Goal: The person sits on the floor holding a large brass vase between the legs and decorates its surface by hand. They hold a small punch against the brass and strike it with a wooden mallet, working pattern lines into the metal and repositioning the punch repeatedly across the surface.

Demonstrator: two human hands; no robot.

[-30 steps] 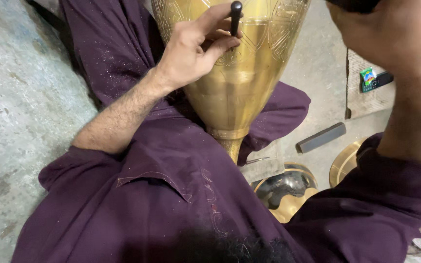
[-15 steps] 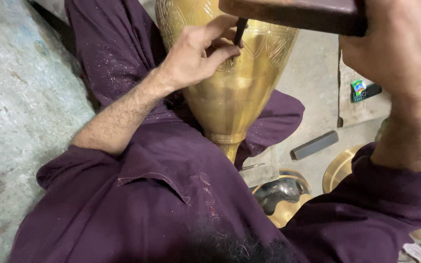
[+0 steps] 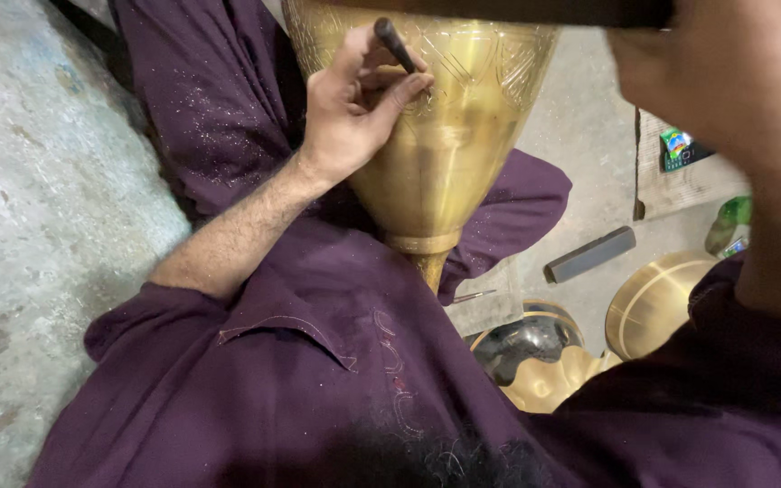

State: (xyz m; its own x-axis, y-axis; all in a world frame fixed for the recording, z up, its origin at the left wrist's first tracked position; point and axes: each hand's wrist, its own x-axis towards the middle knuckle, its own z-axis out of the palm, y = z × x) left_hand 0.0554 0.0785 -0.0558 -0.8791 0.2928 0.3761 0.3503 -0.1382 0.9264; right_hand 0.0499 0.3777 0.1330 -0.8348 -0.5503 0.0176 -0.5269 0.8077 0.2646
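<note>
A large engraved brass vase (image 3: 449, 154) rests upside down in my lap, its narrow neck pointing at my purple garment. My left hand (image 3: 354, 117) lies against the vase's wall and pinches a short dark chisel (image 3: 393, 43), whose tip is set on the engraved band. My right hand (image 3: 734, 81) is close to the camera at the upper right, blurred. It grips a dark wooden hammer (image 3: 535, 11) that stretches along the top edge just above the chisel's head. Whether hammer and chisel touch I cannot tell.
Rough concrete floor (image 3: 38, 181) runs along the left. To the right of my knee lie a dark rectangular block (image 3: 591, 254), a round brass disc (image 3: 657, 303), a scalloped brass piece (image 3: 544, 384) and a small colourful packet (image 3: 684, 149).
The hammer in my right hand has swung in from the upper right to just over the chisel. My left hand has tilted the chisel and shifted it slightly left on the vase.
</note>
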